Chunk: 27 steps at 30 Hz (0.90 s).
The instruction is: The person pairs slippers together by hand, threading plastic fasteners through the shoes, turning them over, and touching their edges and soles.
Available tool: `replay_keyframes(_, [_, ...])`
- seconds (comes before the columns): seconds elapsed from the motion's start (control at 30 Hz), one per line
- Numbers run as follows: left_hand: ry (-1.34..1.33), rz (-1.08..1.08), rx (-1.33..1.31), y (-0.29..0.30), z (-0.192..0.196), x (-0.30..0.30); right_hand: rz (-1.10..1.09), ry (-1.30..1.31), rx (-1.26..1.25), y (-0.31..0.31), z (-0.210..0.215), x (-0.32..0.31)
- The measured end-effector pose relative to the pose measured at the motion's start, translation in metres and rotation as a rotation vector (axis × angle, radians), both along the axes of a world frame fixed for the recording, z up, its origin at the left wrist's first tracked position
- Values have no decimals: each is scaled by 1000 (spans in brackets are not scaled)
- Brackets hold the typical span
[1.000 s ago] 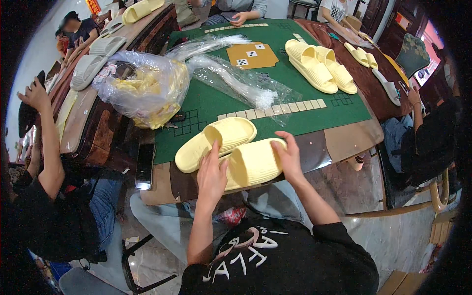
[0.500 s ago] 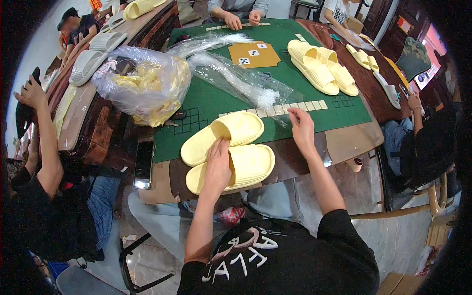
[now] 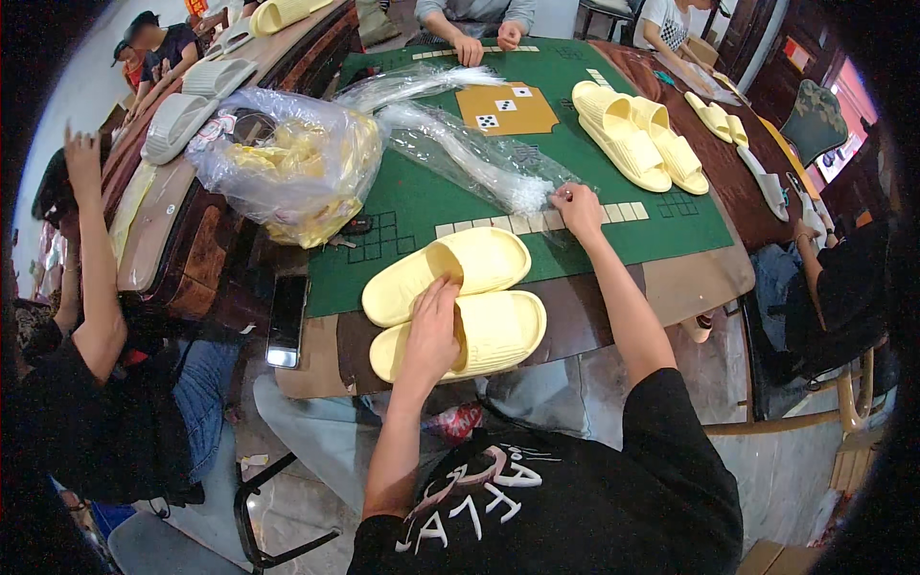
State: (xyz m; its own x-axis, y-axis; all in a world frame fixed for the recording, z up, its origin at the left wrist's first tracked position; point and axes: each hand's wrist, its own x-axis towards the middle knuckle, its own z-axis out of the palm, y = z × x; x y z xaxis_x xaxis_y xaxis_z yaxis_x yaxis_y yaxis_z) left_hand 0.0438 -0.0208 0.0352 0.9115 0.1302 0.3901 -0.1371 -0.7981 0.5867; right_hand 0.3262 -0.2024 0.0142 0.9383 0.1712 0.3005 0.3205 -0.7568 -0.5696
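Note:
A pair of pale yellow slide slippers lies side by side at the table's near edge, toes to the right. My left hand is closed around their adjoining inner edges, beside the strap openings. Farther right, my right hand has its fingers curled in a pinch at the near end of a clear plastic bag. Thin white plastic strands fill that bag, bunched at this end. Whatever the right fingertips hold is too small to make out.
A green mat covers the table. At left sit a bulky bag of yellow wrapping, keys and a phone. More yellow slippers lie at right. Other people work around; one person's hands rest across the table.
My right hand has moved slightly left and away from me to the strand bag's end, its fingers curling in. My left hand stays on the slippers. The whole view has shifted a little.

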Motion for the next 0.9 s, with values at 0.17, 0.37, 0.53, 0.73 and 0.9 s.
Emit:
replay_keyframes(0.17, [-16, -8, -2, 0, -1, 1, 104, -7, 79, -18, -1, 0])
replay_keyframes(0.37, [-6, -2, 5, 1, 0, 0, 95, 55, 249, -81, 15, -29])
replay_keyframes(0.53, [-22, 7, 15, 1, -2, 0, -44, 340, 791, -163, 27, -60])
replay_keyframes(0.73, [36, 25, 31, -2, 4, 1, -357, 46, 1310, -252, 0, -75])
replay_keyframes(0.9, [-2, 14, 78, -1, 1, 0, -245, -120, 1461, -235, 7, -87])
